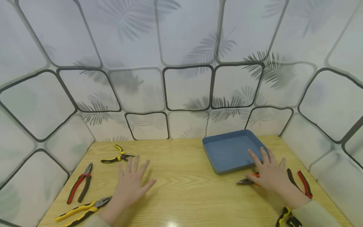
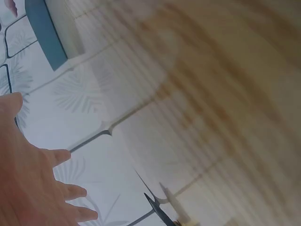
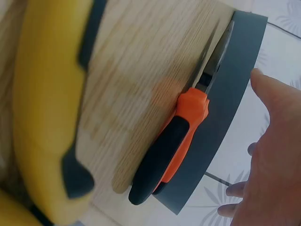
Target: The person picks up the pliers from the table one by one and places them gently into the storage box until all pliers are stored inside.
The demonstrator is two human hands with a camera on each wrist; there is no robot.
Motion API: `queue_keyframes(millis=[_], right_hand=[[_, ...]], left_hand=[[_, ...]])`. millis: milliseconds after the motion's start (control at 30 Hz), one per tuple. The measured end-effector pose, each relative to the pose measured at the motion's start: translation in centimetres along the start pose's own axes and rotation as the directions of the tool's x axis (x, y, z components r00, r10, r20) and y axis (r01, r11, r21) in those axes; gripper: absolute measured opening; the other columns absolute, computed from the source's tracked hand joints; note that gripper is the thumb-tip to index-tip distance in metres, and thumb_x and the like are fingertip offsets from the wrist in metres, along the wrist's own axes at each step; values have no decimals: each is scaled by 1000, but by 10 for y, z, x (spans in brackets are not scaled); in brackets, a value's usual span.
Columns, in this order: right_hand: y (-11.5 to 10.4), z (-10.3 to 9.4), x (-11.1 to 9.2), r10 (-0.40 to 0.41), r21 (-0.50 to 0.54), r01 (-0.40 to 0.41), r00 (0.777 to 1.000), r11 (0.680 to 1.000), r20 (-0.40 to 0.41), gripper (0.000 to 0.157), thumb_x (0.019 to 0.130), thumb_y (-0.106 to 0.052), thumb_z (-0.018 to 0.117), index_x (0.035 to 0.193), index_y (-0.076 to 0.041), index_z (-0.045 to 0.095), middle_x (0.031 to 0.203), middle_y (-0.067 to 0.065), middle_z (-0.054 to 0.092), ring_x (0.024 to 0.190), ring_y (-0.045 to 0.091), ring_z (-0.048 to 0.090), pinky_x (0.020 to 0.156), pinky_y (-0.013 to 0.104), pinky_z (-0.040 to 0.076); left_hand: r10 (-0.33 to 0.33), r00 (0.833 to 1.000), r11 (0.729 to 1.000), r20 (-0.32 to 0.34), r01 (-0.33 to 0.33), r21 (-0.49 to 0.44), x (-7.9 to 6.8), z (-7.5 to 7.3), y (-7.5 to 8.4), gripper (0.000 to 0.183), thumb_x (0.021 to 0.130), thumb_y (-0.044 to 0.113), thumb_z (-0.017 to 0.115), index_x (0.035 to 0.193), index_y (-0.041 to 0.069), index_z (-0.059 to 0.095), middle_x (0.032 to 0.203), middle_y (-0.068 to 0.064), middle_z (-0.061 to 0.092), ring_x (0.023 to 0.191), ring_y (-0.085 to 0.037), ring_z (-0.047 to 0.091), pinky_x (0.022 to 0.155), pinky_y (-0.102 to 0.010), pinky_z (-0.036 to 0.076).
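Note:
My left hand (image 1: 131, 184) hovers over the left half of the table, fingers spread and holding nothing. Just beyond its fingertips lie small yellow-and-black pliers (image 1: 112, 160), jaws pointing right. My right hand (image 1: 269, 173), also spread and holding nothing, is above the near right corner of a blue tray (image 1: 229, 151). Beneath it are orange-and-black long-nose pliers (image 3: 193, 101), lying beside the tray's wall; in the head view the hand covers their handles. By my left wrist, larger yellow-and-black pliers (image 1: 93, 208) lie with their jaws partly behind the forearm.
Red-and-black pliers (image 1: 86, 175) lie near the left table edge. Another red-and-black handled tool (image 1: 306, 186) and a yellow-and-black handled one (image 1: 283, 217) are partly hidden by the right forearm. Patterned white walls (image 1: 188, 88) enclose the wooden table (image 1: 181, 195) at back and sides.

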State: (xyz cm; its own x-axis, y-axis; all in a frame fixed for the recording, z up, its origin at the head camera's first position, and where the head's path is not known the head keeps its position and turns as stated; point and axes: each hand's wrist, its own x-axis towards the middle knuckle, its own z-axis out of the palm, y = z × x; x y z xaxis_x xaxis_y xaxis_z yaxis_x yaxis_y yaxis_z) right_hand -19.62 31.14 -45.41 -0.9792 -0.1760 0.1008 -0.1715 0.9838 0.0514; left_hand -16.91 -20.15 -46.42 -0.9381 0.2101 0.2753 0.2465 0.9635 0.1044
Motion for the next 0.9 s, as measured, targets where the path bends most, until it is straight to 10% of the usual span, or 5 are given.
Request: queue_keyframes(millis=[900], right_hand=[[24, 4, 15, 51, 34, -51, 999, 998, 1, 96, 94, -71, 64, 165, -14, 31, 161, 40, 29, 145, 69, 29, 104, 95, 19]], left_hand=[[114, 991, 989, 66, -107, -103, 43, 21, 48, 75, 99, 62, 60, 157, 16, 52, 167, -28, 37, 156, -57, 29, 121, -80, 20]])
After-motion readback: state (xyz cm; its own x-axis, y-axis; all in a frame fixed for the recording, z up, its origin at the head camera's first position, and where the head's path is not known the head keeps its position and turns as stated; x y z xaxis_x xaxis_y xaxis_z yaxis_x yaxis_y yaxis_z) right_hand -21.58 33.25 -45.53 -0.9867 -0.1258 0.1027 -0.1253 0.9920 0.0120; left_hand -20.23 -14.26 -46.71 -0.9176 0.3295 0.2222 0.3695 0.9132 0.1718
